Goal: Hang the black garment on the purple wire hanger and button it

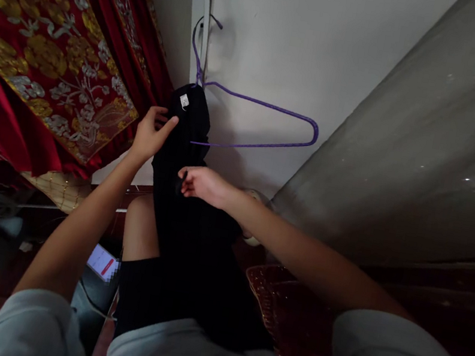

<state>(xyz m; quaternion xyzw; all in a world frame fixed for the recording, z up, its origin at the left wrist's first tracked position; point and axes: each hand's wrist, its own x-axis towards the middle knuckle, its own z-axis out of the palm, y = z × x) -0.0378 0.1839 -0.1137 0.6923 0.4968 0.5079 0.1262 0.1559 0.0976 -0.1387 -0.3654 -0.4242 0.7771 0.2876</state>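
A black garment (181,150) hangs from the left side of a purple hanger (263,103), whose right arm is bare. Near the garment's top a small white label (184,100) shows. My left hand (153,132) grips the upper left edge of the cloth, thumb in front and fingers partly behind. Lower down, my right hand (204,186) is closed with fingertips pinching a dark bit of the garment. The garment's lower part blends into dark cloth over my lap, so its end cannot be made out.
A red curtain (58,51) with gold and silver flowers hangs at the left. The hanger hooks onto a pale vertical frame (200,44) by a white wall (296,42). Grey sheer fabric (429,143) slopes at the right. A lit phone (103,262) lies low at the left.
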